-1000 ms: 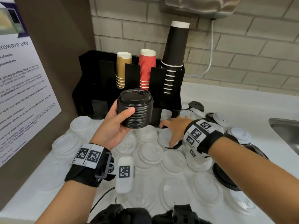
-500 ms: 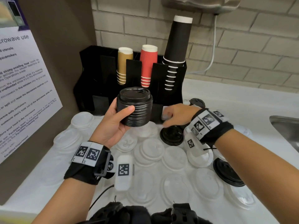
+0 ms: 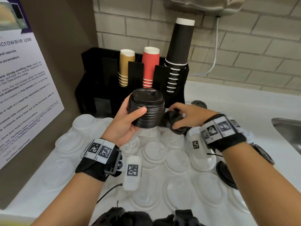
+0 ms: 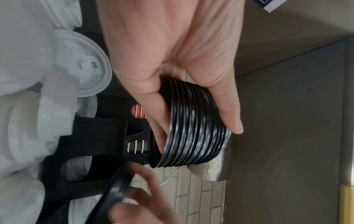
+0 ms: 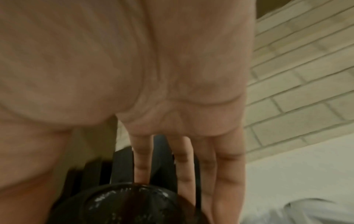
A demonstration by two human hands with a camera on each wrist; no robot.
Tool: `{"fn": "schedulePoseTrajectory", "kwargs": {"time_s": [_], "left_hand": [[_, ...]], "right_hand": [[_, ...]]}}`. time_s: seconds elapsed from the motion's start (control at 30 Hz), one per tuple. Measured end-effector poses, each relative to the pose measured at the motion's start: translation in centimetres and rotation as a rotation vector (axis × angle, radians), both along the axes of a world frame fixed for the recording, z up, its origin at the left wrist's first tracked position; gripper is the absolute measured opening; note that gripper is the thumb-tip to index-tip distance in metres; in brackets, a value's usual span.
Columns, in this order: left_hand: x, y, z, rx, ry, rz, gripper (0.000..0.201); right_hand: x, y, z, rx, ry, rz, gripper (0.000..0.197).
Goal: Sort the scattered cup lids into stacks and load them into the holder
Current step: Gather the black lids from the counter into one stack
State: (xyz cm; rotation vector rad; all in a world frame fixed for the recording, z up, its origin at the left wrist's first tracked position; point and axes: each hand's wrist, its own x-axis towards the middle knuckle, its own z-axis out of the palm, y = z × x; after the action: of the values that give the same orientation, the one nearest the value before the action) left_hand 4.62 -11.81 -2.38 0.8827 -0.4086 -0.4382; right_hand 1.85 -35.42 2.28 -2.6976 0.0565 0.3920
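Note:
My left hand (image 3: 130,119) grips a stack of black lids (image 3: 147,109) in front of the black holder (image 3: 101,82), thumb across its ribbed side; the left wrist view shows the stack (image 4: 195,128) held between thumb and fingers. Just to its right my right hand (image 3: 184,115) holds a single black lid (image 3: 172,122), tilted, by its rim; in the right wrist view the lid (image 5: 124,204) sits under my fingers. Several white lids (image 3: 156,154) lie scattered on the counter below both hands.
The holder carries tan cups (image 3: 126,67), red cups (image 3: 149,66) and tall black cups (image 3: 179,51). More black lids (image 3: 225,175) lie at the right, another (image 3: 198,103) by the holder. A sink (image 3: 288,129) sits far right, a notice (image 3: 21,82) on the left wall.
My right hand has lifted one black lid off the counter and brought it left, up toward the stack. The left hand keeps the stack almost still.

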Motion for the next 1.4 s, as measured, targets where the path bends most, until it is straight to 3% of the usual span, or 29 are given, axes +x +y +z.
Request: {"fn": "schedulePoseTrajectory", "kwargs": {"time_s": [0.2, 0.3, 0.47, 0.73, 1.1, 1.3, 1.4], "left_hand": [[-1.1, -0.8, 0.2, 0.068, -0.020, -0.009, 0.065], [-2.0, -1.2, -0.3, 0.138, -0.056, -0.033, 0.074], [-2.9, -1.8, -0.4, 0.203, -0.137, -0.093, 0.071], [-2.6, -1.0, -0.2, 0.269, -0.172, -0.145, 0.081], [-2.1, 0.5, -0.3, 0.254, -0.171, -0.171, 0.069], [-2.4, 1.3, -1.5, 0.218, -0.134, -0.207, 0.075], [-2.4, 1.6, -2.0, 0.199, -0.106, -0.198, 0.074]], "right_hand": [[-5.1, 0.4, 2.1, 0.683, -0.501, -0.173, 0.047], [-7.4, 2.3, 1.2, 0.814, -0.655, -0.140, 0.043], [-8.0, 4.3, -0.4, 0.785, -0.752, -0.221, 0.035], [-7.5, 6.0, -0.4, 0.666, -0.733, -0.233, 0.031], [-7.6, 8.1, 0.0, 0.632, -0.666, -0.211, 0.036], [-8.6, 9.5, -0.8, 0.595, -0.679, -0.215, 0.040], [-9.1, 9.3, -1.3, 0.611, -0.688, -0.333, 0.045]]}}
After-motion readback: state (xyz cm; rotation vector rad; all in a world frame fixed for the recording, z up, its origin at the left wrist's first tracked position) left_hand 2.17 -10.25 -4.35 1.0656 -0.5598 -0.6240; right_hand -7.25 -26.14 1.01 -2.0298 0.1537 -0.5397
